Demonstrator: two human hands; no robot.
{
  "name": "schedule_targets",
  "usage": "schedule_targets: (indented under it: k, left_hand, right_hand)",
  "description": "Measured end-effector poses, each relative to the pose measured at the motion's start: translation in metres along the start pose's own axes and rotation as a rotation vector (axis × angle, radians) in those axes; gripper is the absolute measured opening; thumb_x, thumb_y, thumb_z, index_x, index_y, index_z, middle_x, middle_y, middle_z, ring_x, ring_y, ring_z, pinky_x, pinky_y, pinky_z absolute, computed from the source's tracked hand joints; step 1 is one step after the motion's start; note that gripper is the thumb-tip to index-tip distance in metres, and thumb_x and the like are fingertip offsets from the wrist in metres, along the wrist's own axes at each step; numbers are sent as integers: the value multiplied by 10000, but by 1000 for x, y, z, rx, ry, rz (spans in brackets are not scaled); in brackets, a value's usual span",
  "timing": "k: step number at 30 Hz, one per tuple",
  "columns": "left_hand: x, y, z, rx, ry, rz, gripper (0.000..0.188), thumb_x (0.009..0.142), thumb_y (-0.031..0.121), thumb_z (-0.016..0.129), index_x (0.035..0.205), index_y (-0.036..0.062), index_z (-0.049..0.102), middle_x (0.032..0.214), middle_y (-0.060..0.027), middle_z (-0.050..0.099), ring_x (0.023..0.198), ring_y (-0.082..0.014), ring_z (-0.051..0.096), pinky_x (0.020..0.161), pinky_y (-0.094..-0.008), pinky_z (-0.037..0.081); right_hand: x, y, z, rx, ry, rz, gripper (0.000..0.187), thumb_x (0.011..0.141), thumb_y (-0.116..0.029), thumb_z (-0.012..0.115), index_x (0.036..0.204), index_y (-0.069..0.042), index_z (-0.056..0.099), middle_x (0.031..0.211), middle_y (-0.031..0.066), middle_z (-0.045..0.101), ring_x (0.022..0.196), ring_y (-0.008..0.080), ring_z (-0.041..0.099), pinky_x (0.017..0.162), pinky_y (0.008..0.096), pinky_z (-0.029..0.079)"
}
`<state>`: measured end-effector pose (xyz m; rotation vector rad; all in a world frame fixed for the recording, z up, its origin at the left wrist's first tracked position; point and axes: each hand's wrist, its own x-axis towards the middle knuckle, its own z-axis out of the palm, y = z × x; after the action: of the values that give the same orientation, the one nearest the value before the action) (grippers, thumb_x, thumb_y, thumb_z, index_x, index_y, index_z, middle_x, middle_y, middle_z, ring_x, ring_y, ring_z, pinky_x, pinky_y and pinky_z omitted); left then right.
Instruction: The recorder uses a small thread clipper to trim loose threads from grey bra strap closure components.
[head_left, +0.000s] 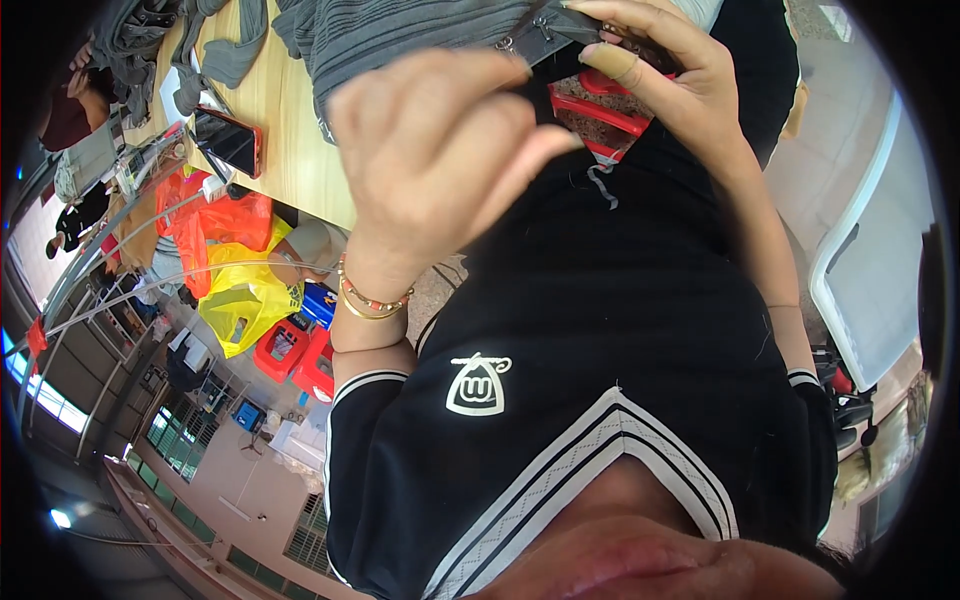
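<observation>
At the top of the view, over the near edge of the wooden desk (270,110), your two hands work a grey garment (400,35). Your left hand (440,150) is curled, fingers bunched together near the fabric's dark zippered edge (545,30); whether that grip actually pinches cloth you cannot tell, since the knuckles block it. Your right hand (670,80) has its grip clamped on that zippered edge, one finger wrapped in a tan bandage (610,62). The garment's long axis runs left to right across the desk, the zipper edge pointing toward your right hand.

Around it: more grey cloth (150,40) heaped at the far left of the desk, a dark phone (228,140) in a red case just beside it. Below the desk edge sit orange and yellow plastic bags (240,280) and red crates (295,355). A white chair (870,270) stands at your right. Your black shirt (600,330) fills the lower frame, hiding what's under the hands.
</observation>
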<state>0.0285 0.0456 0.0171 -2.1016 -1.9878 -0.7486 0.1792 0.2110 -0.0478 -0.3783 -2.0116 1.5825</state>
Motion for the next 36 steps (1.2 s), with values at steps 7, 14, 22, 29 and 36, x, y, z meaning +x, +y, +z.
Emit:
schedule_targets:
  k: [7, 14, 22, 29, 36]
  left_hand:
    - [10, 3, 2, 374, -109, -187, 239, 765, 243, 819, 996, 231, 761, 1168, 78, 653, 1095, -186, 553, 958, -347, 327]
    - [15, -7, 4, 360, -97, -163, 129, 793, 237, 797, 921, 234, 782, 1120, 82, 674, 1068, -168, 562, 925, -338, 330]
    - [8, -10, 10, 347, -30, -132, 111, 805, 222, 792, 907, 184, 774, 1096, 82, 701, 1066, -161, 584, 936, -333, 320]
    - [6, -10, 13, 364, -23, -119, 119, 788, 182, 801, 897, 183, 752, 1115, 87, 703, 1104, -157, 593, 951, -333, 321]
    - [9, -8, 14, 317, 3, -199, 98, 797, 174, 778, 880, 159, 726, 1108, 83, 706, 1080, -157, 602, 970, -332, 319]
  right_hand:
    - [-1, 3, 1, -34, -14, -38, 328, 801, -29, 785, 1117, 10, 707, 801, 35, 597, 715, 123, 512, 647, 264, 394]
    - [1, 1, 2, -35, -22, -55, 316, 796, -40, 789, 1096, 15, 707, 795, 36, 600, 727, 135, 510, 665, 276, 396]
    - [2, 3, 1, -4, -18, -38, 315, 802, -43, 787, 1101, 16, 706, 797, 28, 597, 727, 128, 507, 660, 271, 394]
    - [2, 2, 4, 1, -25, -1, 327, 806, -36, 784, 1118, 17, 704, 800, 26, 594, 728, 122, 507, 664, 264, 398]
    - [7, 3, 5, -35, -28, -102, 345, 793, -25, 784, 1129, 3, 709, 827, 57, 631, 767, 159, 564, 695, 276, 435]
